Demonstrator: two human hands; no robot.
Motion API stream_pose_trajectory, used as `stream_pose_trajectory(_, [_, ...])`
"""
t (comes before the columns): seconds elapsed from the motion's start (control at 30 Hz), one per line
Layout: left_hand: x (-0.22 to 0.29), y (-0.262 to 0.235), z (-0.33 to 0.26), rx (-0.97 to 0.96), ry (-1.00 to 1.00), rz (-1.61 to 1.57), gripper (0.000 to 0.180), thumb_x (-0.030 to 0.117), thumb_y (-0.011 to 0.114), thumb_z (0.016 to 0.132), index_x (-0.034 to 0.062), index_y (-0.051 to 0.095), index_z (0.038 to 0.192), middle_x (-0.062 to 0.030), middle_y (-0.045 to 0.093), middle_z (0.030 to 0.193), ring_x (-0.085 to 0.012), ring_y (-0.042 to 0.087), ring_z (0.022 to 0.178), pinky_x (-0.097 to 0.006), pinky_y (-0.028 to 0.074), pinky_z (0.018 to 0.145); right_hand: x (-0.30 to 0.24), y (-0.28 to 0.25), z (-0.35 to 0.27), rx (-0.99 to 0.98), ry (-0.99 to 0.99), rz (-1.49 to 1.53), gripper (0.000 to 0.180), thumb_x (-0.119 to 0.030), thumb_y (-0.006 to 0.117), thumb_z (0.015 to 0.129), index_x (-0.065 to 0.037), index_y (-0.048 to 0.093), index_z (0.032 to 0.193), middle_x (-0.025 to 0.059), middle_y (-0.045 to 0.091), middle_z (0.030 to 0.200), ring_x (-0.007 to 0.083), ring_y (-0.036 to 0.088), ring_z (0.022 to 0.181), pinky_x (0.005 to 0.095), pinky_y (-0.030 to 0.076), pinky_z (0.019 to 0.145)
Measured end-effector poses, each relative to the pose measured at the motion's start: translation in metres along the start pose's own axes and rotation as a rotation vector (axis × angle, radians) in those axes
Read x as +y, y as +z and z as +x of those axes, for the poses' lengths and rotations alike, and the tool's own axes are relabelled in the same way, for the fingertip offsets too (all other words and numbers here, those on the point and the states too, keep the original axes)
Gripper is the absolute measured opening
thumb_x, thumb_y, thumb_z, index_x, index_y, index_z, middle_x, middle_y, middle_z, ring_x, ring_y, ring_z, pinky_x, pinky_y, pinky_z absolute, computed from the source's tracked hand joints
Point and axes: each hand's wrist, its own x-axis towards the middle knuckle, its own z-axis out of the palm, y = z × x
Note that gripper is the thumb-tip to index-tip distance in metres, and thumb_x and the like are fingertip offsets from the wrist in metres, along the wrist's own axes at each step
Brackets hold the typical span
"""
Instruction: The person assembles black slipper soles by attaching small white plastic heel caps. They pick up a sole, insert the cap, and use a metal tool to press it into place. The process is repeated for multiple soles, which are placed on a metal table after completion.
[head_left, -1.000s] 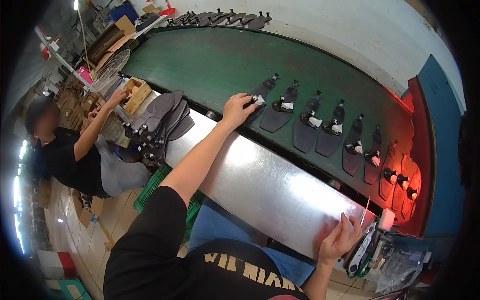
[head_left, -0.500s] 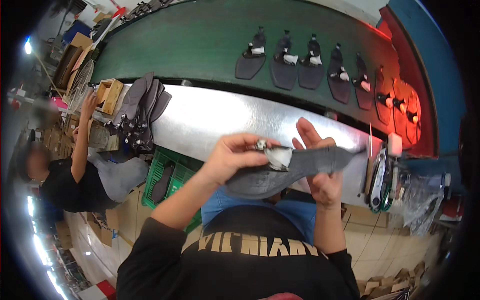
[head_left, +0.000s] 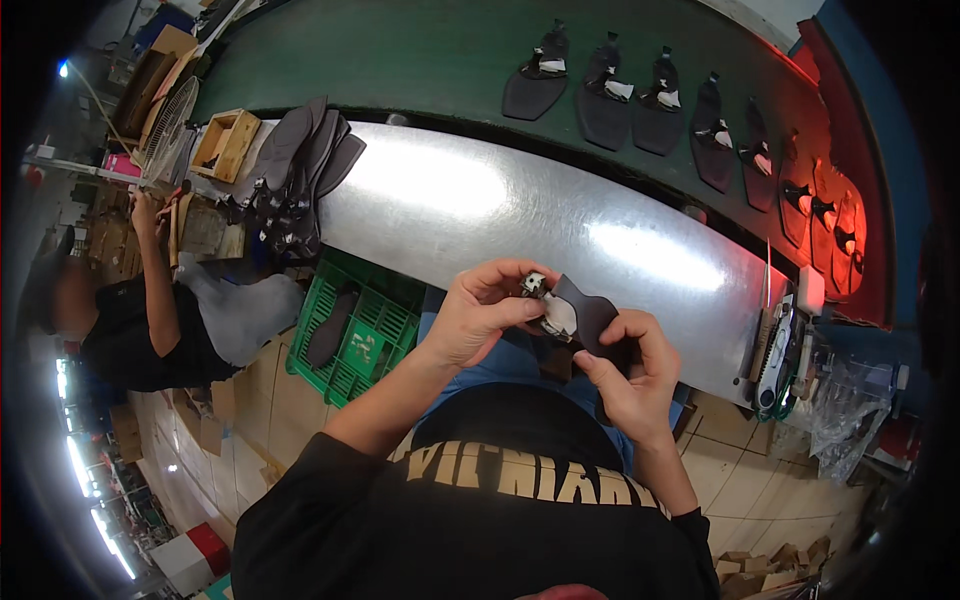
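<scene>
A dark sandal (head_left: pixel 590 312), seen end-on so that its length is foreshortened, is held in front of my body by both hands. White padding and a shiny ornament show at its strap. My left hand (head_left: pixel 478 318) is closed around the strap end, its thumb beside the white padding. With thumb and bent fingers, my right hand (head_left: pixel 638 375) grips the sole's other side. Part of the sole is hidden behind the fingers.
Several sandals with white padding stand in a row on the green conveyor belt (head_left: pixel 400 60), the rightmost under red light. Dark soles (head_left: pixel 300 160) pile on the metal table (head_left: pixel 430 200) near a wooden box (head_left: pixel 222 145). A green crate (head_left: pixel 345 375), tools (head_left: pixel 775 350) and a co-worker (head_left: pixel 150 320) flank me.
The sandal has turned from lying lengthwise across my front to pointing end-on. My right hand, earlier spread open beneath the sole, has closed on it. The whole view has shifted slightly.
</scene>
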Motion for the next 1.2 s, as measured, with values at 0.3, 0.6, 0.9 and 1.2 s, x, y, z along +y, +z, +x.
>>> stream_pose_trajectory(0.3, [0.005,0.006,-0.001,-0.024,0.014,0.078,0.031,-0.002,0.068,0.08,0.0013,0.063,0.11,-0.0175,0.063,0.115,-0.0229,0.062,0.106,-0.036,0.054,0.089,0.001,0.002,-0.006,0.053,0.005,0.084,0.044,0.003,0.074,0.069,0.003,0.064,0.112,0.0136,0.068,0.104,0.0196,0.064,0.095,0.0287,0.048,0.085])
stream_pose_trajectory(0.6, [-0.001,0.011,0.002,-0.037,0.045,0.07,0.031,-0.003,0.069,0.079,0.0009,0.065,0.11,-0.0133,0.065,0.112,-0.0175,0.064,0.098,-0.03,0.054,0.082,0.006,0.001,-0.01,0.046,0.066,0.188,0.041,0.004,0.074,0.071,0.004,0.064,0.111,0.0138,0.068,0.104,0.0199,0.063,0.095,0.0288,0.048,0.085])
stream_pose_trajectory(0.9, [0.002,0.009,0.0,0.002,-0.013,0.076,0.032,-0.006,0.07,0.074,0.0001,0.067,0.105,-0.0191,0.064,0.115,-0.025,0.061,0.108,-0.038,0.051,0.095,-0.002,-0.005,-0.003,0.0,-0.074,-0.015,0.041,0.003,0.073,0.07,0.001,0.066,0.11,0.0133,0.068,0.092,0.0207,0.065,0.082,0.0286,0.049,0.075])
stream_pose_trajectory(1.2, [0.002,0.006,-0.001,-0.026,0.042,0.157,0.037,-0.012,0.068,0.071,-0.0006,0.068,0.106,-0.0229,0.062,0.118,-0.0278,0.062,0.108,-0.036,0.053,0.092,-0.014,-0.008,0.006,-0.044,-0.169,-0.167,0.041,0.004,0.072,0.067,0.0,0.067,0.108,0.0131,0.066,0.083,0.0226,0.063,0.073,0.03,0.048,0.067])
